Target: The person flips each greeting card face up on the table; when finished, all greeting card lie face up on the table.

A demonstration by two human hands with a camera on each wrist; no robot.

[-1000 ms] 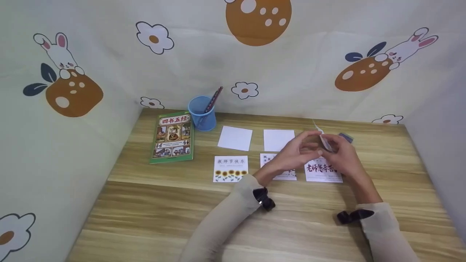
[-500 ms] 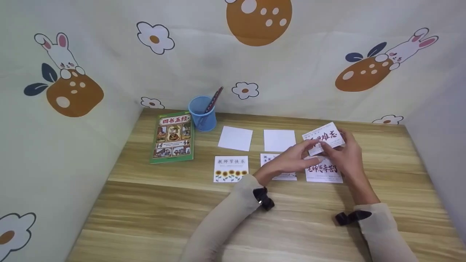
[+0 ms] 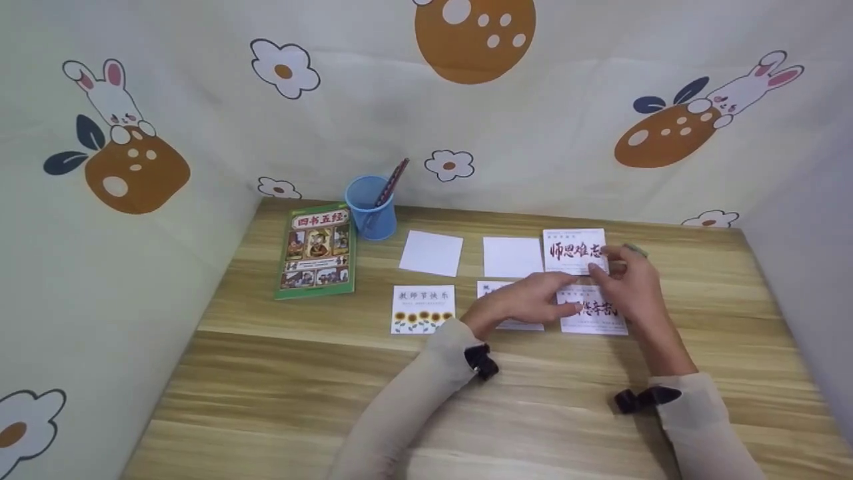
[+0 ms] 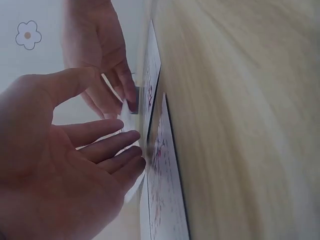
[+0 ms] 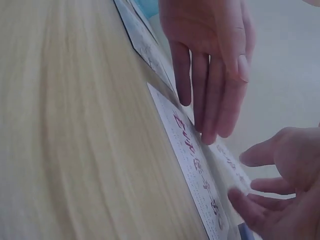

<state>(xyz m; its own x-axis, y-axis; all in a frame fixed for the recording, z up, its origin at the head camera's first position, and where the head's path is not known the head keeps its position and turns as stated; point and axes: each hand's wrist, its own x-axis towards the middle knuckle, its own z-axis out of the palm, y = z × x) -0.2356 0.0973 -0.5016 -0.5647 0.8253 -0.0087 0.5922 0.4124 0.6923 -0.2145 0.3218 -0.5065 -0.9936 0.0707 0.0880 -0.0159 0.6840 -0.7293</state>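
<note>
My right hand pinches a white card with dark red brush lettering by its right edge, at the back right of the table. My left hand is just in front of that card, fingers extended and holding nothing; whether they touch its lower edge cannot be told. Below the hands lies another red-lettered card, partly covered by the left fingers. A further printed card is mostly hidden under the left hand. In the right wrist view the left hand hangs straight-fingered over the cards, facing the right hand.
Two blank white cards lie in the back row, with a sunflower card in front. Further left are a green-edged book and a blue pen cup. A small dark block sits behind the right hand.
The card, edge-on at first, has been turned face up and lowered to the left, lining up beside the blank cards. My left hand has let go of it and drawn slightly toward me.
</note>
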